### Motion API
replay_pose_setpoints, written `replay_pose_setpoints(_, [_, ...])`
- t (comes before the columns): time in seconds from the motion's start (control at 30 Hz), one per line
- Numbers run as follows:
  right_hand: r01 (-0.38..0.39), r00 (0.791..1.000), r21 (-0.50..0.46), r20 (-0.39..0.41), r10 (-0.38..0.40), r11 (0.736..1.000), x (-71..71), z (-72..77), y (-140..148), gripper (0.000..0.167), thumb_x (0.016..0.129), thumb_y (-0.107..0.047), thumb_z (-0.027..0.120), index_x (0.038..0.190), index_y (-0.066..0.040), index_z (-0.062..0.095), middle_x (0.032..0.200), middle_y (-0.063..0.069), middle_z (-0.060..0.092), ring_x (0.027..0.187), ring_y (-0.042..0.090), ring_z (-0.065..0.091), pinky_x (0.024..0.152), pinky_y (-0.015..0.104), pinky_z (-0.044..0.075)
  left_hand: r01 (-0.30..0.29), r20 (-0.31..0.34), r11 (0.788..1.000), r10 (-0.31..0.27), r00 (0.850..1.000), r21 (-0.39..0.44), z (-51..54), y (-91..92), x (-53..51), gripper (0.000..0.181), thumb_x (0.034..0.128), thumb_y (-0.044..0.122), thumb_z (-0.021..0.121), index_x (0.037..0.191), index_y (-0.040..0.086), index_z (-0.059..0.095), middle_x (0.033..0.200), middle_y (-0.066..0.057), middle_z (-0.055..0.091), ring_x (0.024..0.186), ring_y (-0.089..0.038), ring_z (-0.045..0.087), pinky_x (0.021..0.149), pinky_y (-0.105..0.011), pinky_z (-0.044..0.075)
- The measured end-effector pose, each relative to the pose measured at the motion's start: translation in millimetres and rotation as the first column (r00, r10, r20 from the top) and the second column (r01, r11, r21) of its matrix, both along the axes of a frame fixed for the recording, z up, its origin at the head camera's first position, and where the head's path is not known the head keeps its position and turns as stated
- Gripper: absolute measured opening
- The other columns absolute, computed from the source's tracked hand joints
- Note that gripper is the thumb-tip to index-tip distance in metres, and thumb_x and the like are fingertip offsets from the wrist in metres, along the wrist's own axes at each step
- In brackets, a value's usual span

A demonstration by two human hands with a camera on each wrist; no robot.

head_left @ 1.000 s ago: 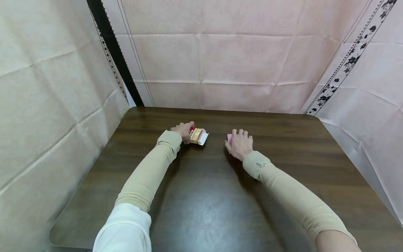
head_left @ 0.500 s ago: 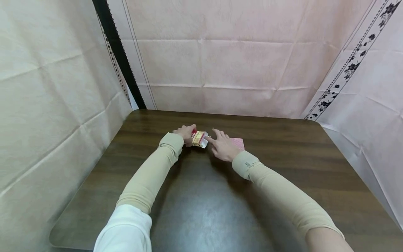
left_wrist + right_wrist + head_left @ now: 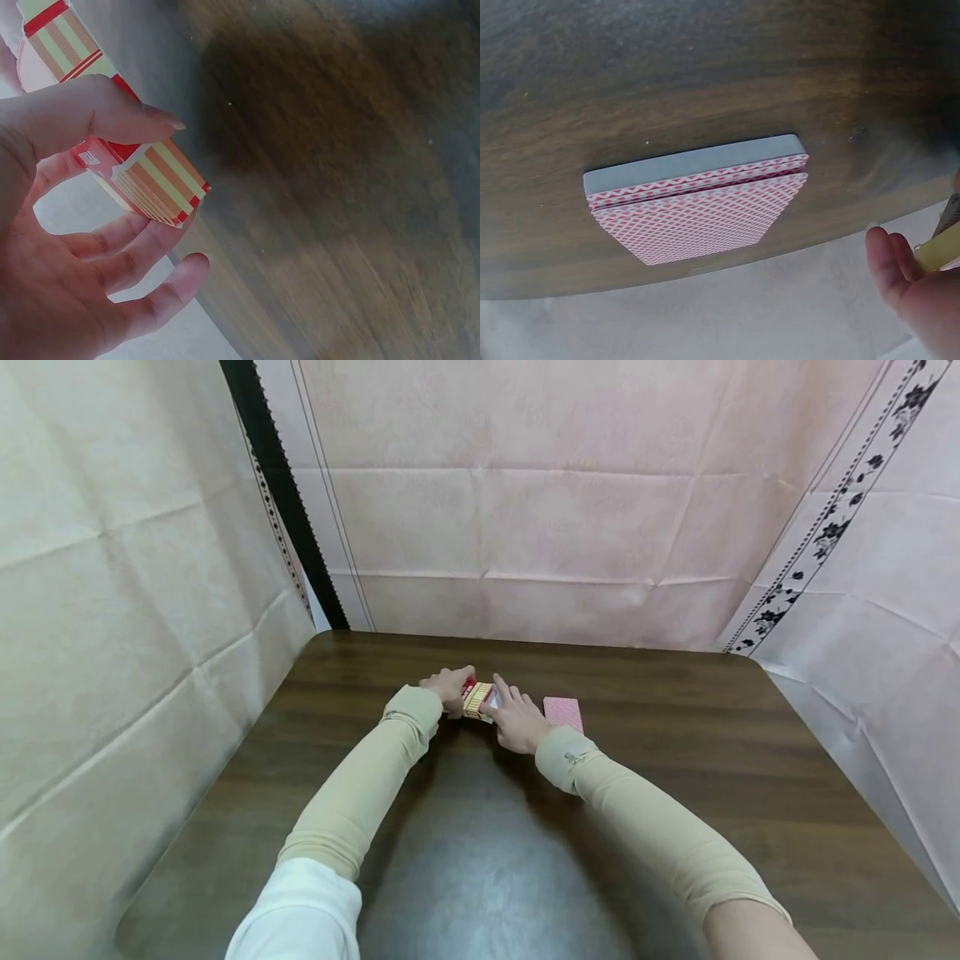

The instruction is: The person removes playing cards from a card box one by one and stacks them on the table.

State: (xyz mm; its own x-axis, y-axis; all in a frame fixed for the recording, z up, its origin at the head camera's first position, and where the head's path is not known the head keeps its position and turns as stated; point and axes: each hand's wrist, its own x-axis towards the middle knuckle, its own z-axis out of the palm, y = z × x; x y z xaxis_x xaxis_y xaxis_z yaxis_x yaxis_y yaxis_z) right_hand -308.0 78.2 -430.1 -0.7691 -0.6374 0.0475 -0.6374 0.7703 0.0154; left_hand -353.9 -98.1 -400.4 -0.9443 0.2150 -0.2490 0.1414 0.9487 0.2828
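A small red-and-yellow striped playing-card box (image 3: 477, 698) is gripped by my left hand (image 3: 447, 687) near the table's far side. In the left wrist view that hand's thumb lies across the box (image 3: 161, 180), with fingers underneath. My right hand (image 3: 519, 722) is at the box's white flap end, its thumb and index finger spread on either side; their exact contact is unclear. A deck of playing cards (image 3: 563, 713) with red-and-white patterned backs lies just right of that hand. In the right wrist view, a narrow gap splits the deck (image 3: 705, 217) near its edge.
The dark wooden table (image 3: 675, 760) has rounded far corners. A pale cloth (image 3: 562, 527) hangs just behind its back edge, and more cloth hangs along both sides. A black strip (image 3: 292, 502) runs down the back left.
My right hand has moved left from the deck to the box's flap end, uncovering the deck. My left hand keeps holding the box. The head view has tilted slightly.
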Motion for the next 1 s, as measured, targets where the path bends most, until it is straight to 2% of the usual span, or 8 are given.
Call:
replay_pose_setpoints(0.2, [0.009, 1.000, 0.004, 0.011, -0.009, 1.000, -0.6, -2.1, 0.5, 0.048, 0.089, -0.012, 0.057, 0.136, -0.020, 0.053, 0.158, 0.026, 0.012, 0.130, 0.042, 0.039, 0.102, 0.053, 0.041, -0.004, -0.002, 1.000, 0.004, 1.000, -0.012, -2.7, -0.3, -0.3, 0.066, 0.0665, 0.001, 0.076, 0.120, 0.023, 0.045, 0.105, -0.009, 0.056, 0.086, -0.028, 0.054, 0.071, -0.042, 0.043])
replay_pose_setpoints(0.33, [0.008, 1.000, -0.045, 0.015, -0.007, 0.999, -2.1, -3.5, 4.0, 0.049, 0.091, -0.011, 0.053, 0.138, -0.022, 0.052, 0.158, 0.025, 0.013, 0.132, 0.042, 0.038, 0.104, 0.054, 0.039, -0.015, -0.013, 1.000, 0.014, 1.000, -0.009, -2.1, -2.7, -0.6, 0.065, 0.0662, -0.001, 0.075, 0.119, 0.023, 0.046, 0.105, -0.010, 0.057, 0.087, -0.028, 0.054, 0.074, -0.043, 0.042])
replay_pose_setpoints(0.43, [-0.012, 1.000, -0.115, -0.016, 0.010, 0.993, -3.5, -5.1, 7.7, 0.044, 0.092, -0.012, 0.052, 0.135, -0.022, 0.055, 0.156, 0.025, 0.021, 0.128, 0.041, 0.043, 0.103, 0.054, 0.040, -0.019, -0.011, 1.000, 0.019, 1.000, -0.013, -1.8, -4.9, -1.4, 0.065, 0.0652, -0.003, 0.074, 0.119, 0.023, 0.046, 0.106, -0.010, 0.057, 0.087, -0.028, 0.054, 0.075, -0.044, 0.041])
replay_pose_setpoints(0.57, [-0.067, 0.993, -0.198, -0.106, 0.047, 0.978, -6.3, -8.3, 11.5, 0.037, 0.092, -0.017, 0.055, 0.128, -0.019, 0.061, 0.149, 0.027, 0.035, 0.119, 0.039, 0.051, 0.100, 0.050, 0.044, -0.019, -0.005, 1.000, 0.019, 1.000, -0.016, -2.2, -7.8, -1.8, 0.065, 0.0653, -0.003, 0.073, 0.119, 0.022, 0.046, 0.106, -0.011, 0.056, 0.087, -0.028, 0.053, 0.075, -0.044, 0.041])
replay_pose_setpoints(0.7, [-0.116, 0.983, -0.236, -0.165, 0.077, 0.965, -7.0, -9.2, 13.0, 0.032, 0.090, -0.018, 0.059, 0.122, -0.015, 0.064, 0.142, 0.027, 0.045, 0.116, 0.039, 0.055, 0.098, 0.048, 0.046, -0.026, 0.004, 1.000, 0.026, 1.000, -0.014, -2.9, -9.6, -1.1, 0.064, 0.0672, -0.001, 0.074, 0.119, 0.023, 0.045, 0.107, -0.011, 0.056, 0.088, -0.028, 0.053, 0.076, -0.044, 0.041])
replay_pose_setpoints(0.83, [-0.115, 0.985, -0.242, -0.154, 0.079, 0.963, -6.0, -7.1, 12.6, 0.033, 0.088, -0.024, 0.063, 0.119, -0.011, 0.065, 0.139, 0.025, 0.049, 0.118, 0.037, 0.054, 0.100, 0.048, 0.044, -0.035, 0.012, 0.999, 0.035, 0.999, -0.013, -3.2, -8.1, -1.1, 0.063, 0.0686, -0.001, 0.073, 0.119, 0.024, 0.045, 0.108, -0.011, 0.056, 0.088, -0.028, 0.054, 0.076, -0.044, 0.041])
replay_pose_setpoints(1.0, [-0.077, 0.989, -0.247, -0.141, 0.043, 0.966, -6.3, -5.6, 10.6, 0.041, 0.089, -0.037, 0.066, 0.117, -0.008, 0.063, 0.132, 0.020, 0.051, 0.116, 0.033, 0.053, 0.099, 0.048, 0.045, -0.022, 0.006, 1.000, 0.022, 1.000, -0.018, -1.6, -2.8, 0.2, 0.064, 0.0681, -0.002, 0.072, 0.120, 0.024, 0.044, 0.109, -0.011, 0.056, 0.088, -0.030, 0.054, 0.076, -0.044, 0.042])
